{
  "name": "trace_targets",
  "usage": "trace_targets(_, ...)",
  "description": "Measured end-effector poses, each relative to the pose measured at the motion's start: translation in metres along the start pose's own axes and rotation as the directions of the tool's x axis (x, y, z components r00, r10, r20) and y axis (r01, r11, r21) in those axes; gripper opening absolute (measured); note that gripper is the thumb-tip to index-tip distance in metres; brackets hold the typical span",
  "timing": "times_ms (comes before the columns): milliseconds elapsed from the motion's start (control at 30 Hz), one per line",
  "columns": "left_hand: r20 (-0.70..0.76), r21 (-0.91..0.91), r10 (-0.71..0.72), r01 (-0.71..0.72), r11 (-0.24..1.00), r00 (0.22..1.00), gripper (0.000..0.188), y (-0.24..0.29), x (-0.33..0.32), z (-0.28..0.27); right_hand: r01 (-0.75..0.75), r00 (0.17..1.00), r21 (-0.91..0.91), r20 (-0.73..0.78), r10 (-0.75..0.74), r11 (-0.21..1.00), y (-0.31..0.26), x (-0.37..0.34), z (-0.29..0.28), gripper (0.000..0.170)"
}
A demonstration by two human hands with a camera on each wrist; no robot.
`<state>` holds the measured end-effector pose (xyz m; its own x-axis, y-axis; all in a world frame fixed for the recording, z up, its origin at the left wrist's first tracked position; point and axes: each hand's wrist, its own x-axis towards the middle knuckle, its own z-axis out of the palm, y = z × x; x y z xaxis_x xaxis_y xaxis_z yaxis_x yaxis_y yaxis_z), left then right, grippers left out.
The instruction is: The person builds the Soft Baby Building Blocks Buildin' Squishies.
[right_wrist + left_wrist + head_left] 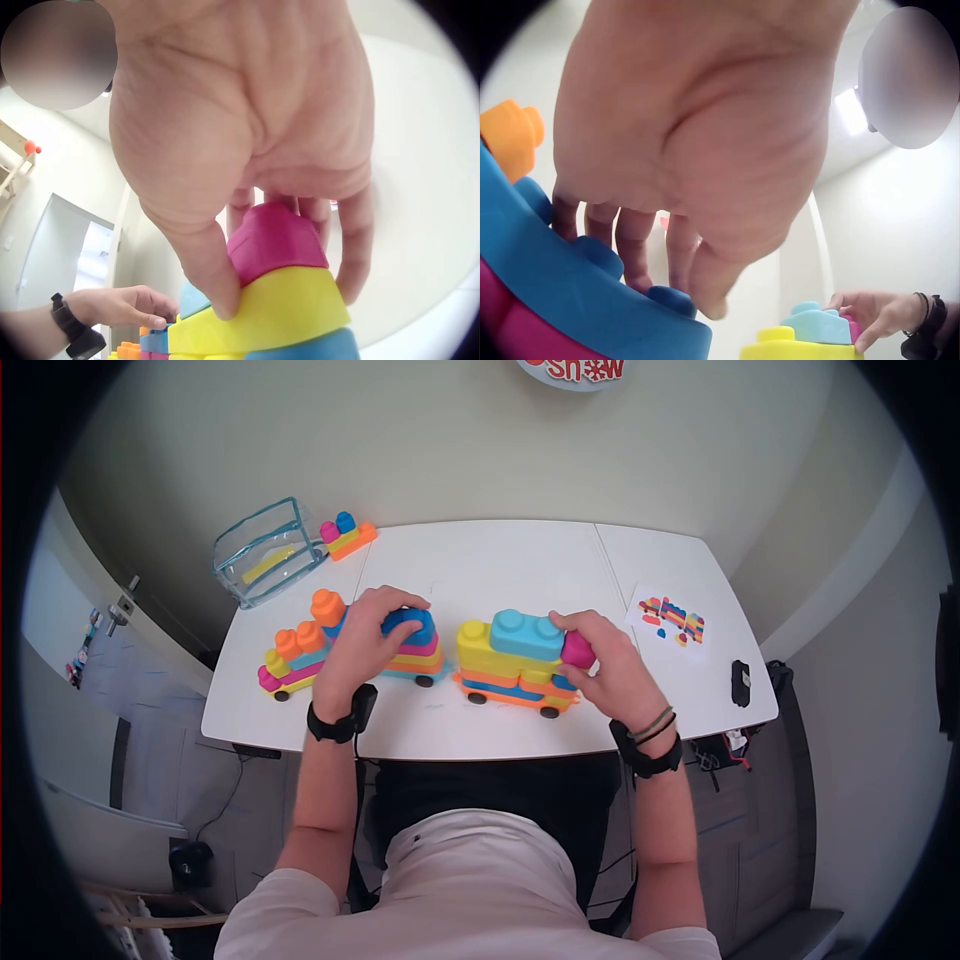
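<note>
My left hand [368, 638] grips the dark blue block [622, 315] on top of the left block vehicle, thumb and fingers about its studs. Orange blocks [327, 607] and a light blue one stand on that vehicle's front half. Over the right block vehicle, my right hand [610, 668] holds the magenta block [274, 240] at its end, thumb on the near side and fingers on the far side. The thumb tip also reaches the long yellow block [292, 300] underneath. Beside the magenta block sits a light blue block [527, 634]. Both vehicles stand on wheels, with a short gap between them.
On the white table [480, 565] a clear zip bag [268, 550] lies at the back left, beside a small block stack [350, 542]. A printed picture [672, 620] of a block vehicle lies on the right, with a small black object [740, 683] nearer the edge.
</note>
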<state>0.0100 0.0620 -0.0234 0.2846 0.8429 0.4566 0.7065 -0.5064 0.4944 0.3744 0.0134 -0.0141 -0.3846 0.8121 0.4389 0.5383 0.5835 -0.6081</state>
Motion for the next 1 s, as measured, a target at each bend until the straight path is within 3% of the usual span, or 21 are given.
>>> trace_targets(167, -0.005, 0.027, 0.016, -0.016, 1.000, 1.000, 0.046, 0.010, -0.003, 0.003, -0.006, 1.000, -0.018, 0.005, 0.007, 1.000, 0.005, 0.001, -0.003, 0.058)
trace_targets(333, 0.122, 0.003, -0.042, 0.042, 0.999, 0.992, 0.053, 0.008, 0.002, -0.002, -0.007, 1.000, -0.010, 0.006, 0.007, 1.000, 0.001, 0.000, -0.008, 0.058)
trace_targets(533, 0.044, -0.040, -0.019, 0.021, 0.999, 0.999, 0.050, 0.007, -0.004, -0.009, -0.019, 1.000, -0.014, 0.002, 0.019, 1.000, -0.003, 0.001, -0.004, 0.057)
trace_targets(633, 0.105, -0.070, -0.028, 0.036, 0.997, 0.994, 0.050, 0.010, -0.003, -0.011, -0.013, 1.000, -0.010, 0.015, 0.013, 1.000, -0.005, 0.003, -0.004, 0.057)
trace_targets(1000, 0.104, -0.059, 0.002, 0.004, 0.998, 0.995, 0.052, 0.015, -0.005, -0.012, -0.024, 1.000, -0.022, 0.011, 0.025, 0.999, -0.007, 0.004, -0.004, 0.055)
